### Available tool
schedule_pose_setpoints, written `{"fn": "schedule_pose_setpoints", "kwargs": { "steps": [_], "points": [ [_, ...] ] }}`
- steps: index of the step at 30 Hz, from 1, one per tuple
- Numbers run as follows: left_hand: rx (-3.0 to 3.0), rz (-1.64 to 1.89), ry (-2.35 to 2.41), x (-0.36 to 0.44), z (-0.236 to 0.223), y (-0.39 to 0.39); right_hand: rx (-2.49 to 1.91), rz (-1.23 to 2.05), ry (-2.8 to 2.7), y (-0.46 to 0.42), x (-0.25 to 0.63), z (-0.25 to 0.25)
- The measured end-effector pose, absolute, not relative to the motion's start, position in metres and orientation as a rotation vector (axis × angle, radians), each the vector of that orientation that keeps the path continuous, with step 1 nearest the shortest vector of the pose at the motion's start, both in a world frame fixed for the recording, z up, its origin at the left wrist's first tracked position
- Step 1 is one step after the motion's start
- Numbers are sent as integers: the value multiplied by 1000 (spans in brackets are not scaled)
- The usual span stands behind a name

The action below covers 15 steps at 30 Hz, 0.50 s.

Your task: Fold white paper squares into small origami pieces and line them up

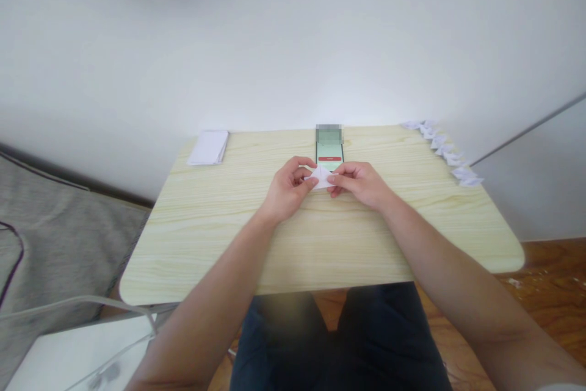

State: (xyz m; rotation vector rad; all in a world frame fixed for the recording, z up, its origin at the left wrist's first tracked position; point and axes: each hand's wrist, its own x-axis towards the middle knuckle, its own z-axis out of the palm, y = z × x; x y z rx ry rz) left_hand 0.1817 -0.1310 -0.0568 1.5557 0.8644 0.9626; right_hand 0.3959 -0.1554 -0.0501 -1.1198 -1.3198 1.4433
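A small piece of folded white paper [321, 177] is held up over the middle of the table, between both hands. My left hand [290, 186] pinches its left corner with thumb and fingers. At its right corner, my right hand [359, 182] grips the paper in the same way. A crease runs down the paper's centre, and its underside is hidden. Just behind it lies a phone [329, 150] with a lit green screen, its lower end partly covered by the paper and fingers.
White paper sheets [208, 147] lie stacked at the table's back left. Several small folded paper pieces [443, 150] line the right edge. The wooden table [220, 226] meets a white wall [274, 43]. A white surface with a cable [91, 351] is low on the left.
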Motion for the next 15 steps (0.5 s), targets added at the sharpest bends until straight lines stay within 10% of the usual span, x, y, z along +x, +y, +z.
{"fn": "schedule_pose_setpoints", "kwargs": {
  "steps": [15],
  "points": [
    [1576, 912, 988, 181, -48, -130, -1151, 1313, -1338, -154, 397, -56]
  ]
}}
